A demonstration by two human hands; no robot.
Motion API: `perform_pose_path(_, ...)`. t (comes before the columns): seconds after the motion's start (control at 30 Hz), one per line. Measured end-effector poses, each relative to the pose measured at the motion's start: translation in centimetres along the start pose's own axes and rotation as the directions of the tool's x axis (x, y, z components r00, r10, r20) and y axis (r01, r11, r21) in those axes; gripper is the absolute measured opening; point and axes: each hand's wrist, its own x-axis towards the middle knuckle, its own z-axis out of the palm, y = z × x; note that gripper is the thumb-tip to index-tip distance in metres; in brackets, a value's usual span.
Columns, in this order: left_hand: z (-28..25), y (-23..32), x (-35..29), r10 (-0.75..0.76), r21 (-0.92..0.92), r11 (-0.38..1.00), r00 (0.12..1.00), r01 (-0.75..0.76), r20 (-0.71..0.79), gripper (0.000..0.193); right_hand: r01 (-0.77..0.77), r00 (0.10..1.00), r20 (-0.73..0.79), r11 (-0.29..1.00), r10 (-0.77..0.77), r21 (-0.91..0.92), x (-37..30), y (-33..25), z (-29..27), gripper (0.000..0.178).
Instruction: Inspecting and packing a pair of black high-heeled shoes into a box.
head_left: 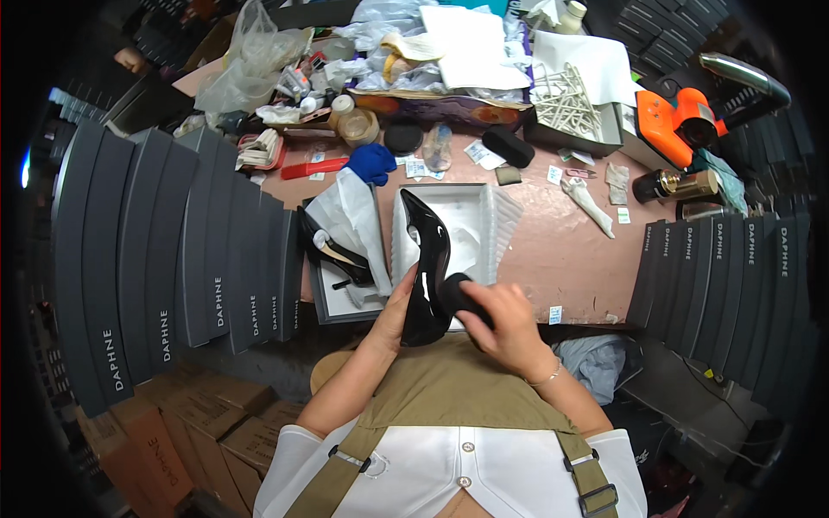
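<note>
A glossy black high-heeled shoe [434, 237] is in my left hand [395, 312], its toe end toward me, with my fingers wrapped round its left side. My right hand [511, 330] grips a dark rounded shoe-polishing pad [463, 298] that touches the right side of the shoe. Behind the shoe, a white-lined box part [465, 200] lies on the table, with ridged white wrapping along its right side. Left of it, the matching black shoe [345, 256] rests in an open grey shoebox [324, 304] with white tissue paper [352, 207].
Dark shoebox stacks flank the pink tabletop [570, 268], at left [194, 233] and right [734, 276]. Behind are a blue cloth [371, 162], a black oblong case [508, 147], a box of white sticks [566, 108] and an orange heat-gun-like tool [669, 121]. Brown cartons [207, 414] stand lower left.
</note>
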Motion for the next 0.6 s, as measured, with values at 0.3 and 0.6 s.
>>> perform_pose_path(0.3, 0.5, -3.3, -1.1, -0.027, 0.222, 0.975, 0.999, 0.019, 0.036, 0.057, -0.187, 0.982, -0.052, 0.901, 0.181, -0.392, 4.8, 7.7, 3.9, 0.005)
perform_pose_path(0.6, 1.2, 0.4, -1.1, -0.079, -0.036, 0.996, 0.989, 0.085, 0.126, 0.04, -0.427, 0.867, -0.211, 0.891, 0.452, 0.155, 3.0, 11.1, -1.9, 0.017)
